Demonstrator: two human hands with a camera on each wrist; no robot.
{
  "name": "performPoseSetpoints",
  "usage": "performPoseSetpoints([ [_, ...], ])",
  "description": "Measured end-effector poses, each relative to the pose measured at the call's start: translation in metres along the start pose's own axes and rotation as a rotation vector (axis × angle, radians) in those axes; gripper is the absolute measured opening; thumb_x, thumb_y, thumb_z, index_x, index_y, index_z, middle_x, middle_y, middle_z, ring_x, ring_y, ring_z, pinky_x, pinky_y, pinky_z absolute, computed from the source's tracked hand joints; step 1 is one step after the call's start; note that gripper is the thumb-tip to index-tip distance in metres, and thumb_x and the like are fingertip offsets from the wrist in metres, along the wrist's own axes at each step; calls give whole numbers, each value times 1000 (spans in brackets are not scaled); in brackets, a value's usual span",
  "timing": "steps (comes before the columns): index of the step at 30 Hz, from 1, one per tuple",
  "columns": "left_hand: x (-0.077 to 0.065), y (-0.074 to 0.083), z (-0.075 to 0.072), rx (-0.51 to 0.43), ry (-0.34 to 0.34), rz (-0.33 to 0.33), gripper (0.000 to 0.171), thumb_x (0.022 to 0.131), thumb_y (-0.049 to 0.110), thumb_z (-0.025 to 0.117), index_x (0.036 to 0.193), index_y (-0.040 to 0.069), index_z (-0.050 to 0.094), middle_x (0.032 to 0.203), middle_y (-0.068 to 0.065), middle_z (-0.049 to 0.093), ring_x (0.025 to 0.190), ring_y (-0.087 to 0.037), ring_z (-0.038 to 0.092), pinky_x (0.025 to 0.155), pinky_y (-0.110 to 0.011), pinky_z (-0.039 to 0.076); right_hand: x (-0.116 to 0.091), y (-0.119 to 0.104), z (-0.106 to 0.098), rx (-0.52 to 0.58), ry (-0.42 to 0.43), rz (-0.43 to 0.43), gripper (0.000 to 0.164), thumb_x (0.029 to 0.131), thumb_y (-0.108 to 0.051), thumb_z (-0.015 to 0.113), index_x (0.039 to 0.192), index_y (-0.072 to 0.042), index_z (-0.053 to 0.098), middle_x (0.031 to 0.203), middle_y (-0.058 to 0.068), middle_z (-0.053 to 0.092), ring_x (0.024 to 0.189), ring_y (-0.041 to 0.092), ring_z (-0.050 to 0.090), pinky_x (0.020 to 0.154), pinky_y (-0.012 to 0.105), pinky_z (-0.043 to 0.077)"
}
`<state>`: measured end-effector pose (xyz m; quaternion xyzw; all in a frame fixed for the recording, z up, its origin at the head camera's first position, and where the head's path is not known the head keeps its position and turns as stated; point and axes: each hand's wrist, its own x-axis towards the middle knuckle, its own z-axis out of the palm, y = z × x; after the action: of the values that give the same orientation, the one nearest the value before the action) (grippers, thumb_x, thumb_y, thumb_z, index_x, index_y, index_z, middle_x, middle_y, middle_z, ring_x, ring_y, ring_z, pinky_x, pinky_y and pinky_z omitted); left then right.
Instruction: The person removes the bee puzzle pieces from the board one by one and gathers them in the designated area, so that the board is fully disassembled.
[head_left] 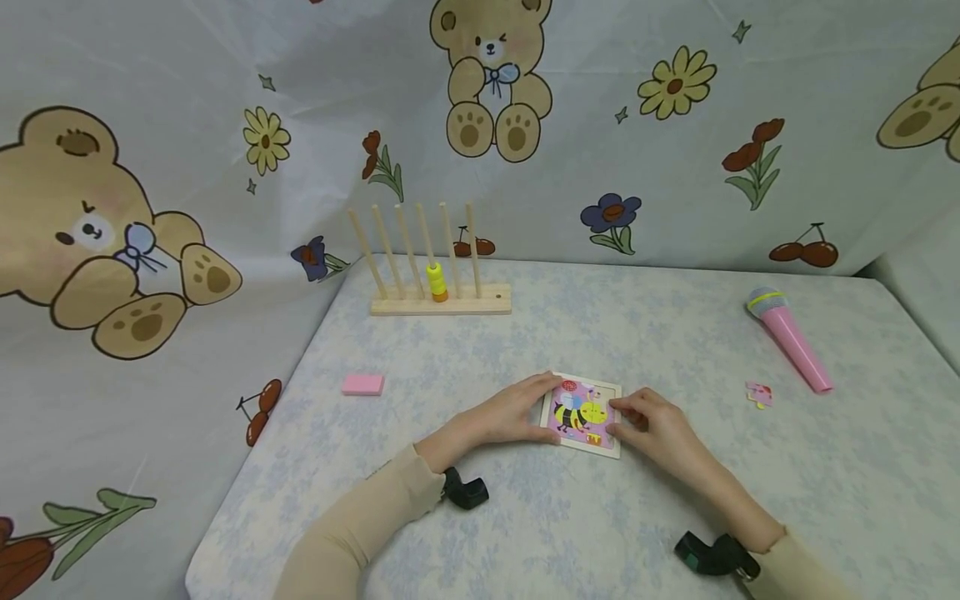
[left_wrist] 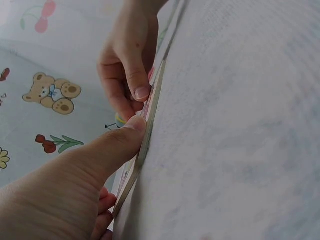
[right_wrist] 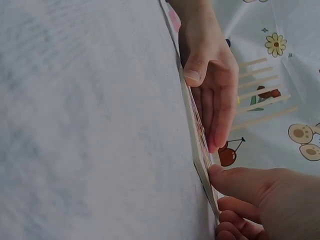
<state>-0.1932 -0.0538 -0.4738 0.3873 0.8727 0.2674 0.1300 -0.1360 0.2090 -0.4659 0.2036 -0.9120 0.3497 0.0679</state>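
Observation:
A small square jigsaw puzzle [head_left: 573, 414] of a bee on pink, in a pale wooden frame, lies on the table between both hands. My left hand [head_left: 517, 412] grips its left side, thumb at the lower edge and fingers at the upper left corner. With curled fingers, my right hand [head_left: 660, 429] holds the puzzle's right side, thumb and forefinger at the picture's edge; whether a separate piece is between them I cannot tell. The left thumb [left_wrist: 117, 147] presses on the frame in the left wrist view. The right thumb [right_wrist: 232, 180] rests over the rim in the right wrist view.
To the right lie a loose pink puzzle piece [head_left: 759, 394] and a pink toy microphone [head_left: 797, 346]. A pink block [head_left: 363, 384] sits on the left. At the back stands a wooden peg rack [head_left: 441, 307] with yellow and orange beads on one peg. Patterned cloth [head_left: 525, 208] hangs behind.

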Motion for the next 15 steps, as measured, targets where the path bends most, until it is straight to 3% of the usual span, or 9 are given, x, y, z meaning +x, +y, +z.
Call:
performPoseSetpoints([
  [15, 0, 2, -1, -34, -9, -21, 89, 81, 49, 70, 149, 11, 28, 153, -4, 24, 140, -13, 16, 110, -32, 22, 3, 0, 1, 67, -39, 100, 27, 80, -12, 77, 101, -2, 64, 88, 2, 53, 74, 15, 48, 60, 21, 42],
])
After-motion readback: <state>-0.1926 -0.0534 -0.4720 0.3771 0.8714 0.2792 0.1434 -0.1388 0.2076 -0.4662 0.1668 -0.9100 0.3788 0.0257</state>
